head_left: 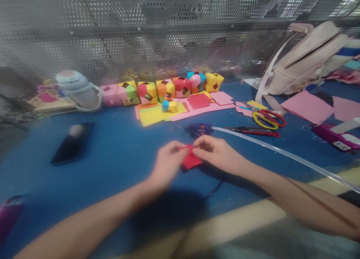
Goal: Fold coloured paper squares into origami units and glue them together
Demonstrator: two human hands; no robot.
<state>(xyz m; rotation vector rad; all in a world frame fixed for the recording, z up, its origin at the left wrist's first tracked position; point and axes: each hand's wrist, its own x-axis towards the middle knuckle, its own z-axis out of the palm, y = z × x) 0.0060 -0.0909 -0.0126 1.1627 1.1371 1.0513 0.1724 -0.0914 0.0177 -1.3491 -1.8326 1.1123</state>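
A small piece of folded red paper [191, 159] is held just over the blue tabletop, at the middle of the view. My left hand [169, 157] pinches its left side between thumb and fingers. On the other side, my right hand [215, 152] is closed on the upper right edge, thumb and forefinger together. Right behind my hands lies a dark blue glue gun [199, 129] with a long clear glue stick [281, 152] running out to the right. The fine folds of the paper are blurred.
Folded paper balls [147, 92] stand in a row at the back, before a perforated metal screen [112, 45]. Coloured paper sheets [153, 115], scissors [266, 118] and a pale backpack [303, 60] lie beyond. A phone [73, 144] and a bottle [80, 92] are left; a purple power strip [334, 137] is right.
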